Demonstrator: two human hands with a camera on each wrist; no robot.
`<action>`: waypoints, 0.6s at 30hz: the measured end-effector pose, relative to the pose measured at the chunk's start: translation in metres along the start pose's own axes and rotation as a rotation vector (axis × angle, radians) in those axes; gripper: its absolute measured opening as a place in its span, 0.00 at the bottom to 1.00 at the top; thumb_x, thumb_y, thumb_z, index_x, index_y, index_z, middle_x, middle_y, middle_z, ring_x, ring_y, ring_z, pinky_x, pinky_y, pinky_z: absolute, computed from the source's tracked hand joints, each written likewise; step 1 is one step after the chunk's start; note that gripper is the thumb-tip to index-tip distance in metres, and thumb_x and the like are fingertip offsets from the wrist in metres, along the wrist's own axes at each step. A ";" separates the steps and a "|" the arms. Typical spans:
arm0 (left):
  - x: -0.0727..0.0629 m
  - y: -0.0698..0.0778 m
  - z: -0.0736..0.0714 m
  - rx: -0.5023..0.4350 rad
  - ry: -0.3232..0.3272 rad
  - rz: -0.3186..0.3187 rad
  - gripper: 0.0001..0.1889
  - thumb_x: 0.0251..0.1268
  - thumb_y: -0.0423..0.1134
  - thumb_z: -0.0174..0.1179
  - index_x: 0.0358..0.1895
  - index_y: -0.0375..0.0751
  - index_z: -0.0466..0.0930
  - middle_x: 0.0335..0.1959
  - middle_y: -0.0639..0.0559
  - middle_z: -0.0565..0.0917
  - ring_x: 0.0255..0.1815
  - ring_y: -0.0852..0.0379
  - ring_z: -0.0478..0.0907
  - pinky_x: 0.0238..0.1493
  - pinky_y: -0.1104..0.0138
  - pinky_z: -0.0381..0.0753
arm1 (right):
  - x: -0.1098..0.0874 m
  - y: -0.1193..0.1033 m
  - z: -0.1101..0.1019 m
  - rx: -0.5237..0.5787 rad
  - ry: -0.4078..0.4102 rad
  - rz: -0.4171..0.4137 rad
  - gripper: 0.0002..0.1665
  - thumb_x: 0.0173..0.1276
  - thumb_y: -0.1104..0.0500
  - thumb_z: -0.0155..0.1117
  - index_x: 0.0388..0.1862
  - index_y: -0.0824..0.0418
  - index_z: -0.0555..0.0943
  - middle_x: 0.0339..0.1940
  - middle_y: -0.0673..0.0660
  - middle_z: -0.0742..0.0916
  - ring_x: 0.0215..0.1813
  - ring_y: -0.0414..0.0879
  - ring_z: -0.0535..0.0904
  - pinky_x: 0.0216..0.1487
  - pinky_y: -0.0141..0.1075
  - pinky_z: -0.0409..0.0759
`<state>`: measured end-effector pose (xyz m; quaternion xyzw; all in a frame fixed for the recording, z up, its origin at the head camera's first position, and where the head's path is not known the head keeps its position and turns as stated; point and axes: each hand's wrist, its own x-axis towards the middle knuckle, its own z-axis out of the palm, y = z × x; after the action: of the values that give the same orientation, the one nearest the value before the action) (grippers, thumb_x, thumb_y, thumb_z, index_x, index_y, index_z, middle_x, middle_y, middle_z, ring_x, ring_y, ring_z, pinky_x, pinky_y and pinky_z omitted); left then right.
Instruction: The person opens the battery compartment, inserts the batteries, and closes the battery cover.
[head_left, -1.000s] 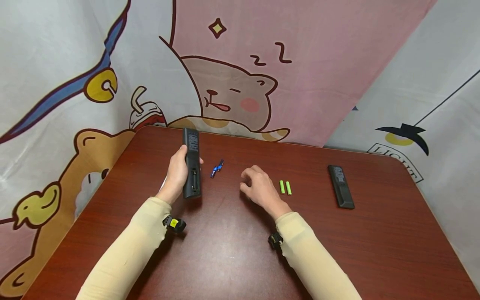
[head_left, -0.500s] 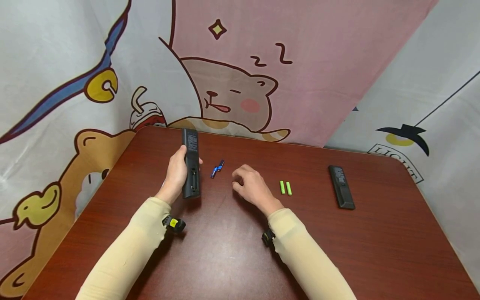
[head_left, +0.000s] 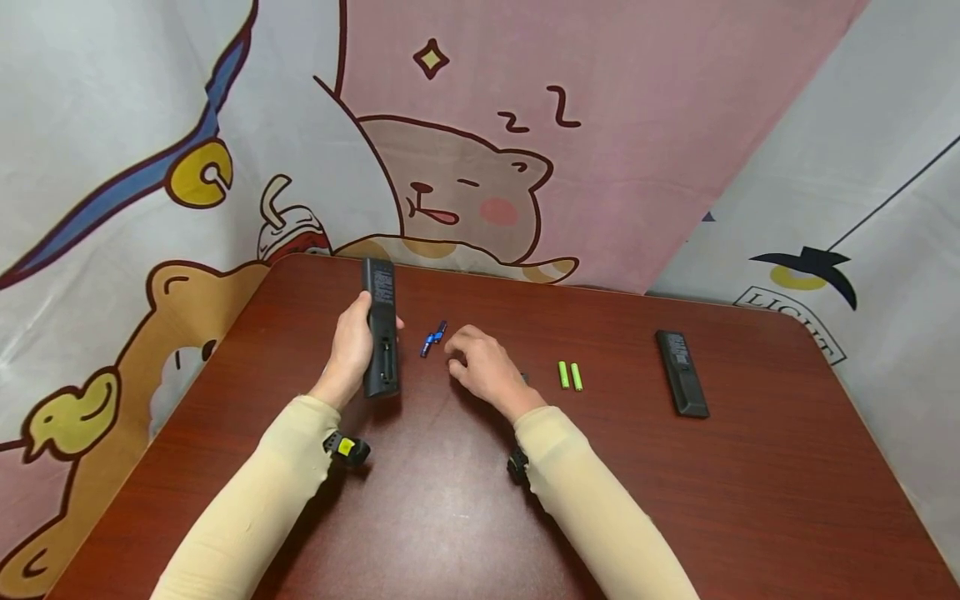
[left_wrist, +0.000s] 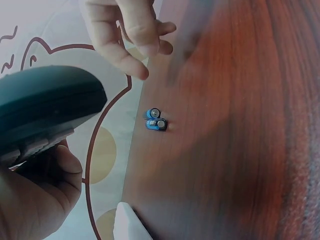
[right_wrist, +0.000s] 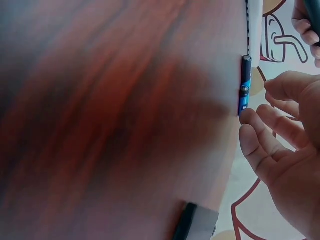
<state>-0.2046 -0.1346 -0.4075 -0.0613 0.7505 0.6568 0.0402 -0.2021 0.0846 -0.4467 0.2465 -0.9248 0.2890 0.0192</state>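
Note:
My left hand (head_left: 349, 343) grips a black remote control (head_left: 382, 329), held with its labelled back toward me. Near the remote's lower end the battery compartment (head_left: 386, 360) is uncovered. Two blue batteries (head_left: 433, 338) lie side by side, staggered, on the table just right of the remote. My right hand (head_left: 486, 367) hovers beside them, fingers loosely bent and holding nothing. From the right wrist, its fingertips (right_wrist: 248, 116) appear close to the blue batteries (right_wrist: 244, 85). In the left wrist view the remote's rounded end (left_wrist: 60, 102) shows above my curled fingers.
Two green batteries (head_left: 570, 376) lie on the brown table (head_left: 450, 500), right of my right hand. Farther right a second black remote (head_left: 682, 373) lies back up. A white object (left_wrist: 129, 225) peeks in at the left wrist view's bottom. Printed cloth (head_left: 637, 125) hangs behind the table.
My right hand has moved left, away from the green batteries and up to the blue ones. My left hand and the remote have hardly moved.

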 end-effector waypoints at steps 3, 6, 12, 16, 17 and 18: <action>0.001 0.000 0.001 -0.006 0.002 -0.001 0.36 0.86 0.58 0.22 0.70 0.33 0.69 0.50 0.34 0.82 0.35 0.57 0.78 0.36 0.67 0.77 | 0.004 -0.001 0.002 -0.011 -0.015 -0.006 0.09 0.72 0.65 0.66 0.49 0.62 0.87 0.54 0.56 0.84 0.52 0.52 0.83 0.54 0.48 0.82; 0.002 0.000 0.001 -0.008 0.002 -0.004 0.37 0.85 0.59 0.23 0.69 0.33 0.70 0.50 0.34 0.82 0.35 0.57 0.78 0.37 0.67 0.77 | 0.009 -0.003 0.005 -0.027 -0.022 -0.023 0.10 0.71 0.65 0.66 0.49 0.62 0.87 0.55 0.56 0.84 0.53 0.52 0.83 0.55 0.48 0.81; 0.002 0.000 0.002 -0.007 0.004 -0.002 0.37 0.85 0.58 0.22 0.66 0.32 0.73 0.47 0.36 0.82 0.34 0.57 0.78 0.36 0.67 0.77 | 0.018 -0.003 0.011 -0.062 -0.036 -0.056 0.09 0.72 0.66 0.65 0.48 0.60 0.87 0.55 0.55 0.83 0.52 0.50 0.83 0.54 0.45 0.82; 0.002 0.001 0.002 -0.004 0.000 0.000 0.37 0.86 0.58 0.22 0.66 0.32 0.73 0.46 0.39 0.83 0.34 0.58 0.78 0.36 0.67 0.77 | 0.024 -0.002 0.014 -0.093 -0.049 -0.079 0.09 0.73 0.66 0.65 0.47 0.58 0.88 0.55 0.54 0.83 0.52 0.48 0.82 0.53 0.42 0.82; 0.002 0.001 0.002 -0.004 0.001 0.003 0.37 0.86 0.58 0.22 0.65 0.32 0.73 0.46 0.39 0.83 0.34 0.58 0.77 0.36 0.67 0.77 | 0.025 -0.002 0.015 -0.103 -0.053 -0.086 0.09 0.73 0.66 0.65 0.48 0.58 0.88 0.55 0.54 0.83 0.53 0.48 0.82 0.53 0.42 0.82; 0.002 0.001 0.002 -0.004 0.004 0.005 0.37 0.86 0.58 0.23 0.66 0.32 0.73 0.45 0.39 0.83 0.34 0.59 0.77 0.36 0.67 0.77 | 0.027 -0.003 0.015 -0.114 -0.057 -0.094 0.09 0.73 0.67 0.65 0.48 0.58 0.88 0.55 0.54 0.83 0.53 0.48 0.82 0.53 0.42 0.82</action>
<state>-0.2071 -0.1329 -0.4075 -0.0608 0.7494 0.6582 0.0371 -0.2232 0.0624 -0.4532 0.2963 -0.9273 0.2277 0.0204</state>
